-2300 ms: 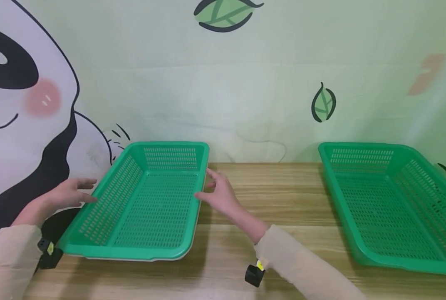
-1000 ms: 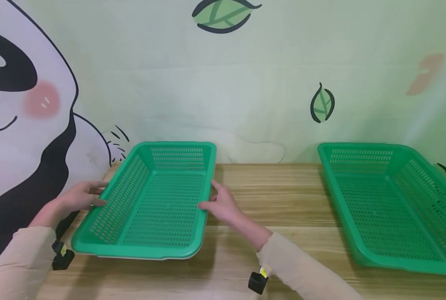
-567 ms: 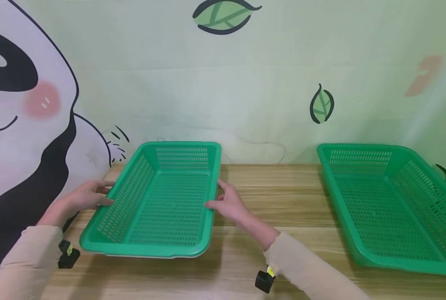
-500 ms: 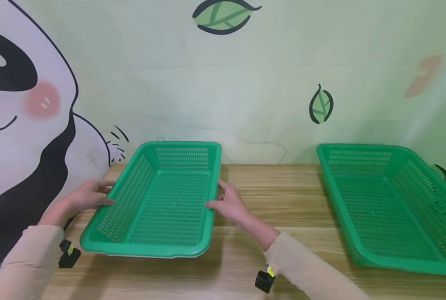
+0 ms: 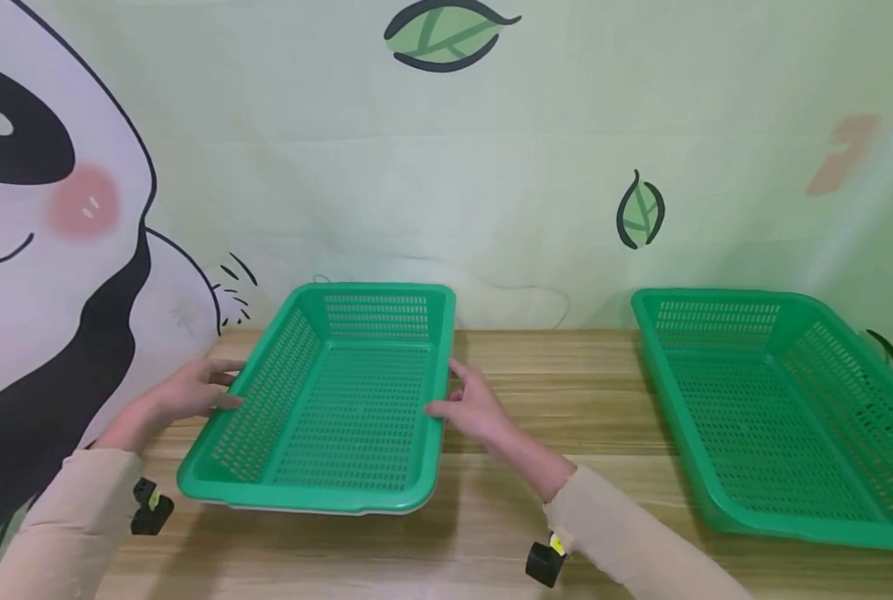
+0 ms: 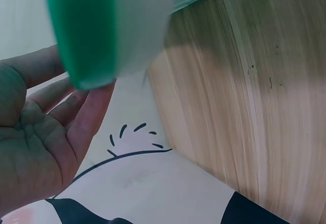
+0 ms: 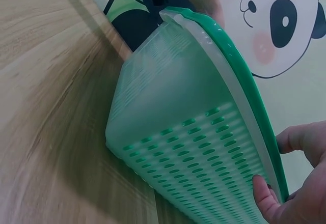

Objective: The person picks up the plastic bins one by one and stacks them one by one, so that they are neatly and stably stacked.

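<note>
A green plastic basket (image 5: 356,408) with slotted walls stands left of centre, between both hands. Under its rim shows the pale rim of a whitish basket (image 7: 204,40) nested outside it. My left hand (image 5: 195,390) holds the left long rim, thumb near the top edge; the left wrist view has the fingers (image 6: 91,114) reaching beneath. On the opposite rim, my right hand (image 5: 476,408) grips with the thumb on top and fingers below, as the right wrist view also shows. Whether the basket's base touches the table cannot be told.
A second green basket (image 5: 776,425) stands on the right of the wooden table (image 5: 551,367), cut off by the frame edge. Behind hangs a pale green cloth (image 5: 341,167) printed with a panda and leaves. Small black wrist cameras (image 5: 544,565) hang below the sleeves.
The left-hand basket has moved to the right, nearer the second basket. Both hands have closed on its rim and travelled along with it. The second basket has stayed in place.
</note>
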A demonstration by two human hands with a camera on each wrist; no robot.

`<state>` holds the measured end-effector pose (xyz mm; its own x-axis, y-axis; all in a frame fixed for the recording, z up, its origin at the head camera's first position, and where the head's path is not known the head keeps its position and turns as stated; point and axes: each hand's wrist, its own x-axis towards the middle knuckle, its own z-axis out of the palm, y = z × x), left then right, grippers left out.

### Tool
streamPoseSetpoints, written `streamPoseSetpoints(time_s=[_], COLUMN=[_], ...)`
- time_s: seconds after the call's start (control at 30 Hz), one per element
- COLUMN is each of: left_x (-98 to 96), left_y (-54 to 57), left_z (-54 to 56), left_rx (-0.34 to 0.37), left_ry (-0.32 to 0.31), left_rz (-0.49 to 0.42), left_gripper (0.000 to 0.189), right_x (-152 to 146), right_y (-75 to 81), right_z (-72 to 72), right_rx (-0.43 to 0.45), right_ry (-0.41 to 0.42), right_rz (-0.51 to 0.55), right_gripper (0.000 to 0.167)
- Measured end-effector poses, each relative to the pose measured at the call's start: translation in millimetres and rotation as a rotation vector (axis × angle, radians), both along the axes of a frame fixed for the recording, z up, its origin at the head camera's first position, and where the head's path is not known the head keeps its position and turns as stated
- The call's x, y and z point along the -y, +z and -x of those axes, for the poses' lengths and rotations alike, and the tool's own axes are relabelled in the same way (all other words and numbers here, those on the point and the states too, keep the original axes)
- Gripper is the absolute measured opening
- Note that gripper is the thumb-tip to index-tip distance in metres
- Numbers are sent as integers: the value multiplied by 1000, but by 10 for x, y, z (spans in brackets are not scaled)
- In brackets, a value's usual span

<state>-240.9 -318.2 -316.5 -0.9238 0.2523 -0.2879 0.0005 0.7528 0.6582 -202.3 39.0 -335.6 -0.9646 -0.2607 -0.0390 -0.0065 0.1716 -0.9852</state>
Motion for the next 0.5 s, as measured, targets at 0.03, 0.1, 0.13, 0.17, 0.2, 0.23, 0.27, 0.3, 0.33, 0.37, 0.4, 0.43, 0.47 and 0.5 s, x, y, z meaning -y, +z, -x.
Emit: streamPoseSetpoints(time_s=[0.03,0.1,0.13,0.17,0.2,0.23,0.27,0.3,0.33,0.37,0.4,0.43,0.47,0.5], left_x=[-17,-44,-58,-74,-86,-98,-107,-118,-131,-142,-158,-174,-191,-206], left_y=[4,13,16,16,14,12,6,-2,-10,-16,-16,-18,-18,-20], left_z=[-4,-12,-14,-14,-14,-13,-10,-6,-4,-4,-7,-9,-13,-15], left_rx=[-2,-4,-6,-8,-8,-7,-4,-4,-4,-4,-2,-1,0,-4], left_ry=[1,1,1,2,0,1,0,-2,-2,-5,-5,-6,-5,-7], left_rz=[-1,-8,-13,-19,-25,-34,-45,-54,-61,-68,-73,-76,-80,-78], left_gripper=[62,62,62,62,62,62,63,63,63,63,63,63,63,62], right_x=[-13,-40,-54,-68,-82,-96,-110,-123,-137,-152,-168,-186,-204,-223], right_y=[-1,-8,-47,-86,-125,-167,-204,-240,-276,-277,-276,-275,-274,-276], right_z=[1,12,41,71,98,125,149,170,190,185,178,173,168,166], right_rx=[3,5,1,-1,1,-4,-4,-4,-5,-2,2,5,8,6], right_ry=[-2,0,-1,-1,-3,-5,-5,-7,-10,-11,-13,-15,-14,-14], right_rz=[0,7,13,20,25,29,32,35,37,37,36,35,34,35], right_gripper=[71,71,71,71,72,73,73,73,74,74,75,75,75,75])
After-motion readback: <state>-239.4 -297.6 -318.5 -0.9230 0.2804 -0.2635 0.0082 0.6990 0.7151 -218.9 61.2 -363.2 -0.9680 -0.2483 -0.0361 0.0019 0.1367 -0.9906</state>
